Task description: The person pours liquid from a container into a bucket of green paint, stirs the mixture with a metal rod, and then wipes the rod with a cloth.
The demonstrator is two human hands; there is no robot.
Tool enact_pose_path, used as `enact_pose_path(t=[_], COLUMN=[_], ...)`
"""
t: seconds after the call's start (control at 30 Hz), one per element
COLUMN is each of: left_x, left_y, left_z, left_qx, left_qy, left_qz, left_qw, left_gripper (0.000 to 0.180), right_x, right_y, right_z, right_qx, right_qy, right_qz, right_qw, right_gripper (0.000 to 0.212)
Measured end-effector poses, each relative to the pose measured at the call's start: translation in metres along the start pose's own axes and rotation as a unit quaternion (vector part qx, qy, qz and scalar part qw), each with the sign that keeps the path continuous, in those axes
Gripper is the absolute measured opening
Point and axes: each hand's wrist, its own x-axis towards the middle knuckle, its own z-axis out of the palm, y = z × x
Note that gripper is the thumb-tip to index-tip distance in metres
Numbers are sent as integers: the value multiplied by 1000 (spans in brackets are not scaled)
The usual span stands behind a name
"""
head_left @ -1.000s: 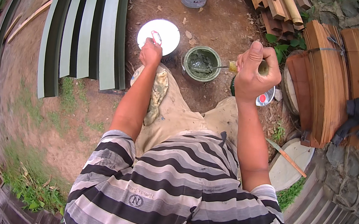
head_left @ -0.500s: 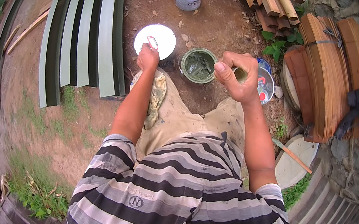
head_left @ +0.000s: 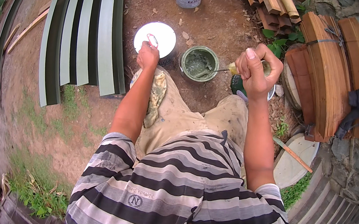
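Note:
My right hand is closed round the pale, paint-smeared handle of a tool with a thin metal shank. The shank slants down to the left over the rim of an open can of thick green paint. Its far end is down in the paint, so its shape cannot be made out. My left hand is closed on a small white and red thing over a white round surface, left of the can. A stained rag lies over my left thigh.
Long green metal channels lie at the left. A second paint can stands ahead. Timber is stacked at the far right, with bundled boards nearer. A wooden-handled tool rests on a round pale slab.
My right hand has moved slightly right and turned, bringing the tool's shank into view with its end in the green paint. My left hand has stayed nearly still.

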Motion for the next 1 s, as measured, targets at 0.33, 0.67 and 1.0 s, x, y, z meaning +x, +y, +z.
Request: enact_pose_path(t=[0.33,0.67,1.0], left_x=[-3,-2,-1], left_y=[0,-2,3], left_z=[-2,-2,0], left_qx=[-3,-8,-5], left_qy=[-6,-3,-17], left_qz=[8,3,-5], left_qw=[1000,1000,1000], left_gripper=[30,30,31], right_x=[-16,-15,-29], right_y=[3,-1,13], right_z=[20,-6,6], right_qx=[-1,-65,-100], right_qy=[73,-34,-28], right_qz=[-89,20,-79], right_qw=[993,997,991], right_gripper=[39,43,41])
